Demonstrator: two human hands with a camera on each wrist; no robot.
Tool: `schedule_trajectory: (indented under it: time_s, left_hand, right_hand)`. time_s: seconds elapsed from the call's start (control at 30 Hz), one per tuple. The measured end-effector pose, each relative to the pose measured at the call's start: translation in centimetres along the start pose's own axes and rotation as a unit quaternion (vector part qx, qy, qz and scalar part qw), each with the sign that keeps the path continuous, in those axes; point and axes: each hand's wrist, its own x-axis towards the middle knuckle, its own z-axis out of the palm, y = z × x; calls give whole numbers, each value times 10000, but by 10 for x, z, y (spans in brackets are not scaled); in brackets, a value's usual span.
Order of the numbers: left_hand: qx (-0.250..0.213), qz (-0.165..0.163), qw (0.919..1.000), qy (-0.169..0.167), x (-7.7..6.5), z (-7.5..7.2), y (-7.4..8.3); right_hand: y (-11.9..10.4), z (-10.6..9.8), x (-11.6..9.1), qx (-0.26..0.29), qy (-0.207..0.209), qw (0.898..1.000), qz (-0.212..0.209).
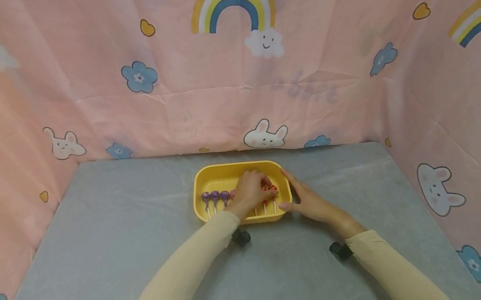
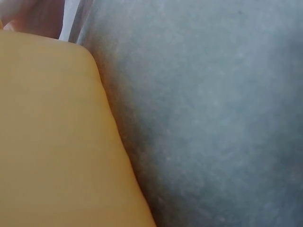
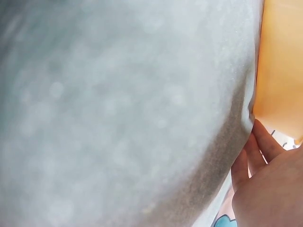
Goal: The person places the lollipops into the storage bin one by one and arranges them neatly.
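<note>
A yellow box (image 1: 220, 170) holds a row of lollipops: purple-wrapped lollipops (image 1: 215, 195) at the left, a pink one (image 1: 232, 194) beside my left hand, red ones (image 1: 273, 188) at the right. My left hand (image 1: 248, 190) reaches in over the near rim, its thumb and fingers pinching at the head of a red lollipop. The hand covers the middle of the row. My right hand (image 1: 311, 204) holds the box's right end, thumb over the rim and fingers along the outside. In the right wrist view its fingers (image 3: 255, 153) touch the box wall (image 3: 279, 71).
The box stands on a grey cloth-covered table (image 1: 143, 247), near its back edge. A pink printed curtain (image 1: 197, 110) hangs behind and along both sides. In the left wrist view the box's side wall (image 2: 57, 127) fills the left part.
</note>
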Motion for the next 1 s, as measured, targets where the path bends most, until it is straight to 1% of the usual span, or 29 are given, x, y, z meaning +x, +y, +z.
schedule_trajectory:
  time_s: [0.23, 0.53, 0.77, 0.9, 1.0]
  left_hand:
    - [4, -31, 10000, -12, -1, 0, -1]
    - [61, 15, 10000, -19, -1, -1, 0]
    - [147, -51, 9999, -25, -2, -1, 1]
    - [164, -47, 9999, 0, -1, -1, 1]
    - [178, 34, 9998, 89, -1, -1, 1]
  right_hand:
    - [0, 1, 0, -45, 11, 10000, 29]
    - [1, 0, 0, 17, 35, 10000, -84]
    - [-1, 0, 0, -63, 10, 10000, 30]
    - [0, 0, 0, -61, 36, 10000, 14]
    - [1, 0, 0, -89, 47, 9999, -31]
